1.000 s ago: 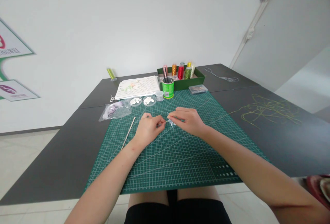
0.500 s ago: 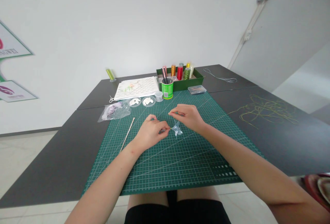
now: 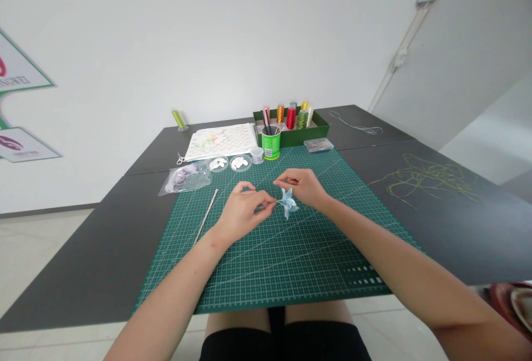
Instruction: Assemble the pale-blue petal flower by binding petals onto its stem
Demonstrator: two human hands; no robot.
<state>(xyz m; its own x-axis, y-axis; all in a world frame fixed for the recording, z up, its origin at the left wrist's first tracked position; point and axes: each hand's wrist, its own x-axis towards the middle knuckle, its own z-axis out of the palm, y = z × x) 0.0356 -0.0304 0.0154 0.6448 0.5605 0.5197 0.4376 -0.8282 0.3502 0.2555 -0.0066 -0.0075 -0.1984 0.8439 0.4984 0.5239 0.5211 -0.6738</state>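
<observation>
Between thumb and forefinger, my left hand [image 3: 246, 209] pinches the thin stem of a pale blue artificial flower [image 3: 288, 204]. The petals spread out to the right of the fingertips, above the green cutting mat [image 3: 266, 272]. Just beyond the flower is my right hand [image 3: 302, 186], its thumb and fingers closed in a pinch. Whatever those fingertips hold, perhaps a fine thread, is too small to make out. A thin metal rod [image 3: 206, 214] lies on the mat, left of my left hand.
Behind the hands stand a green can [image 3: 271, 145] of tools, dishes of white pieces [image 3: 240, 163], a clear flat case [image 3: 318, 145] and a green box [image 3: 320, 128] of thread spools. A plastic bag [image 3: 185, 177] and scissors [image 3: 180, 159] lie left, tangled yellow-green cord [image 3: 428, 181] right.
The blue flower has turned in my left fingers, so its petals now open toward me and sit slightly higher. Both hands stay almost in place.
</observation>
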